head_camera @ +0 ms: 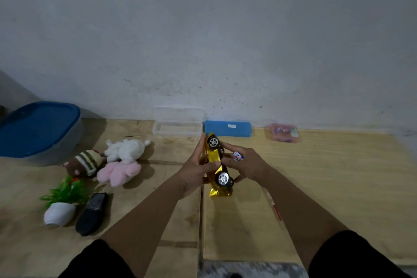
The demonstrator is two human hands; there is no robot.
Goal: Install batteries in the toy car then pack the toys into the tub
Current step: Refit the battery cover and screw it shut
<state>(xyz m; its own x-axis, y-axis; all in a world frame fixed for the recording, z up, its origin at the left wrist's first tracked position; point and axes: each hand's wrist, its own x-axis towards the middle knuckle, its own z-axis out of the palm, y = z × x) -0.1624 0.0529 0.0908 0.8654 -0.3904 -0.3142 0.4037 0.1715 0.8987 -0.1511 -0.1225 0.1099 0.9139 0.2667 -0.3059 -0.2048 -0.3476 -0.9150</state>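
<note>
A: Head view, the only one. Where is the car?

B: The car [217, 165] is at the centre of the frame, held up off the table [316, 176] on its side, wheels turned toward the right of the picture. Its long axis runs from upper centre down toward the lower centre, nearly straight up and down in the frame.

A: And the hands?

B: The left hand [198, 171] wraps the car's body from the left side of the frame, its fingers [200, 146] laid along the roof side and the thumb across the middle; closed on it. The right hand [246, 162] is touching the underside, from the right of the frame. It is curled, and a small white battery [238, 156] shows pinched in it near the knuckles.

A: So the battery lies which way from the car?

B: Just right of it, beside the underside between the two wheels. My guess is the bay sits there, but I cannot see it or any cover.

A: The tub?

B: The tub [38, 131] sits at the left edge of the frame, blue lid on, well apart from the hands. The plush toys [108, 162] lie between tub and hands, none packed yet.
</note>
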